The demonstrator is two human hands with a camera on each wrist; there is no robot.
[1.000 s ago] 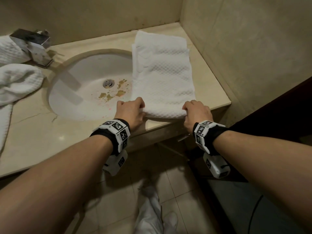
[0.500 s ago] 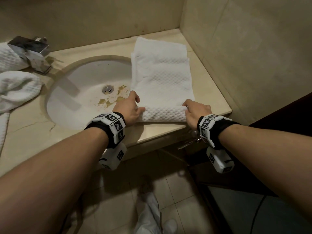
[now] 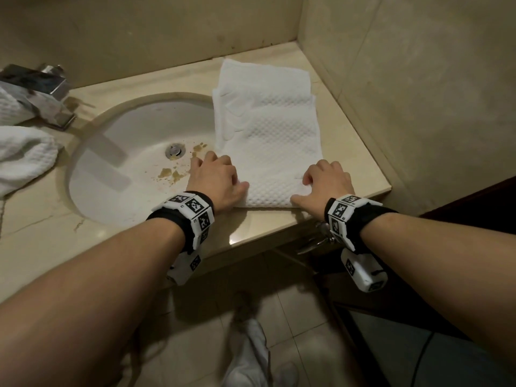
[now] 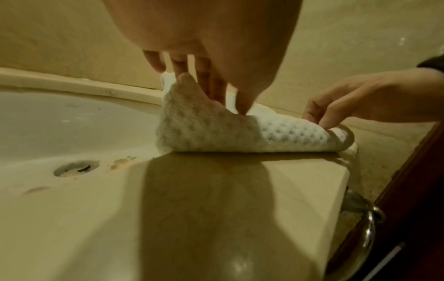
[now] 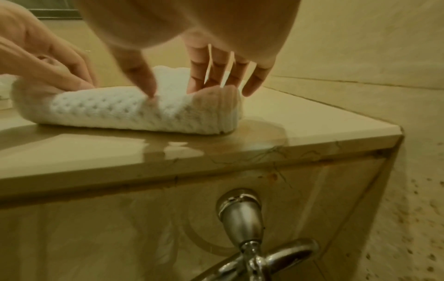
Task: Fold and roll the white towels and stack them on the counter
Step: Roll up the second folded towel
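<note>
Beige stone makes up the counter [image 3: 360, 169], and it sits in a corner of tan walls. Both hands are at its front edge. The white towel [image 3: 268, 135] lies flat on the counter and stretches away from the hands toward the back wall. Its near end is curled up into a small roll [image 4: 276, 136] right under the fingers.

The left hand [image 3: 215, 180] presses on the left end of the roll with bent fingers and its thumb on top. The right hand [image 3: 326, 182] does the same at the right end, fingertips [image 5: 197, 83] pushing into the cloth.

Just left of the left hand is the white sink [image 3: 117, 163], with brown spots by the drain [image 3: 175, 150]. Far off to the left sit a metal tap [image 3: 39, 90] and more white towels [image 3: 25, 160]
</note>
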